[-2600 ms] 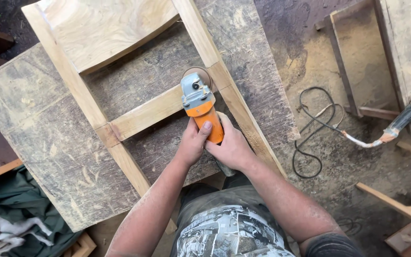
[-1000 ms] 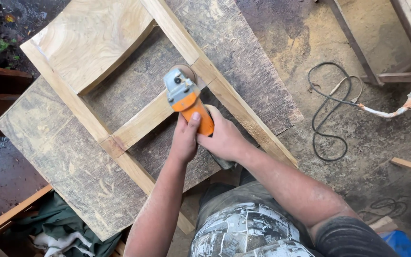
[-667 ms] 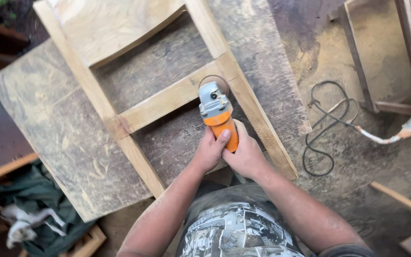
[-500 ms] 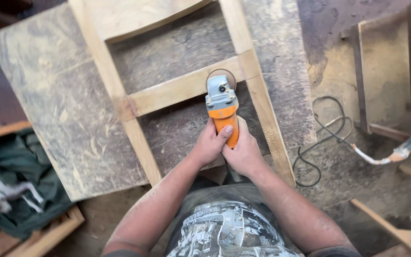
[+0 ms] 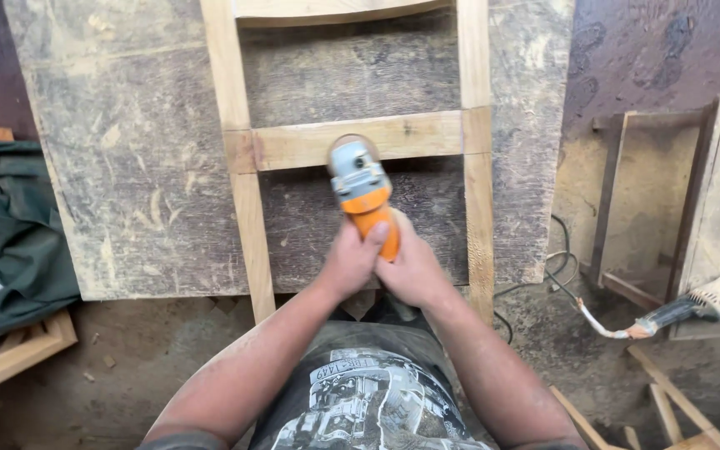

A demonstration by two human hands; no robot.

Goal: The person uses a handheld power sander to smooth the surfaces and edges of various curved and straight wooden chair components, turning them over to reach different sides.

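Both forearms reach forward from the bottom of the view and converge toward the middle, bare and dusty. The left hand (image 5: 350, 265) is wrapped closed, knuckles up, its thumb lying forward along the top. The right hand (image 5: 410, 271) presses in just beside it, fingers curled under and thumb side touching the left hand. Both wrists are nearly straight, elbows bent and spread outward.

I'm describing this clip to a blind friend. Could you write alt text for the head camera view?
Seen from above, a person's left hand and right hand together grip an orange and grey angle grinder, its head on the crossbar of a pale wooden frame lying on a worn board. A green cloth lies left, a cable right.
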